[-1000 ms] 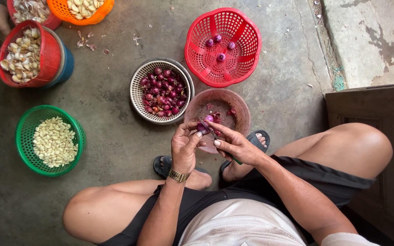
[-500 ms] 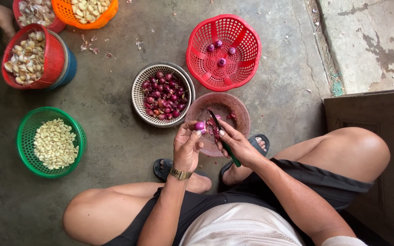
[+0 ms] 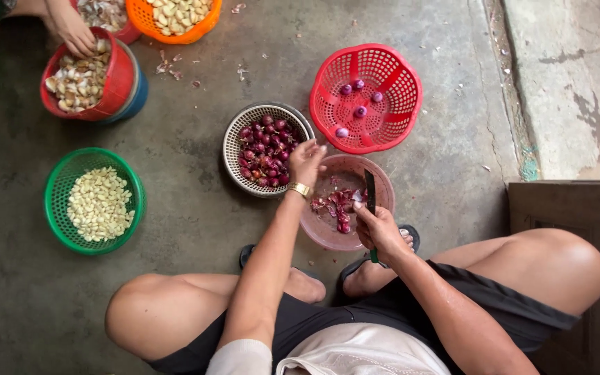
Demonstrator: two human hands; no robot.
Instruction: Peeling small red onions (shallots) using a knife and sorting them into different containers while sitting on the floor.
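Note:
My left hand [image 3: 306, 161] reaches forward over the rim of a beige woven basket [image 3: 234, 149] full of small red shallots [image 3: 262, 149], fingers apart, nothing visibly held. My right hand [image 3: 378, 229] grips a dark-bladed knife [image 3: 370, 196] with a green handle, blade pointing away over a pinkish bowl [image 3: 314, 226] that holds purple peelings [image 3: 338, 205]. Beyond it a red plastic basket [image 3: 404, 104] contains several peeled shallots [image 3: 359, 97]. A gold watch sits on my left wrist.
A green basket [image 3: 57, 187] of peeled garlic cloves stands at the left. A red basket [image 3: 116, 83] of garlic and an orange basket [image 3: 203, 24] lie at the back, where another person's hand [image 3: 71, 31] reaches in. A dark wooden block [image 3: 571, 208] stands at the right.
My left hand has left the bowl, no longer holds the shallot, and has stretched out to the beige basket. The right hand has stayed over the bowl with the knife.

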